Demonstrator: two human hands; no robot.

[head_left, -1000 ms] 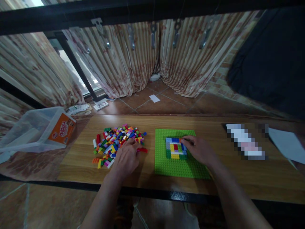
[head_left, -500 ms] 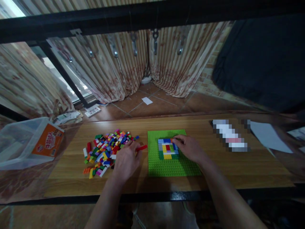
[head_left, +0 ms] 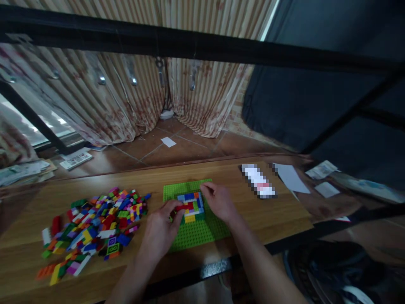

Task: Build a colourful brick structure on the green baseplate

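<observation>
Thumb and finger closed, the left hand (head_left: 163,224) pinches a red brick (head_left: 180,207) at the left of the brick build (head_left: 200,203) on the green baseplate (head_left: 198,237); I'd square it before pressing. Farther right, the right hand (head_left: 218,200) is curled; how tightly, or on what, I can't tell.

Dim, cool indoor light, brightest at the window (head_left: 52,116) on the left
Glare whitens a patch of the black table edge (head_left: 217,268); a soft shadow falls across the green baseplate (head_left: 188,240) beneath the right hand (head_left: 218,202); the dark blue cloth (head_left: 284,93) at right sinks into gloom; wide-angle stretch skews the outer edges of the view, the loose bricks (head_left: 90,233) look slightly soft, and coarse pixel blocks mask one item (head_left: 259,181) on the wooden tabletop (head_left: 275,215)
</observation>
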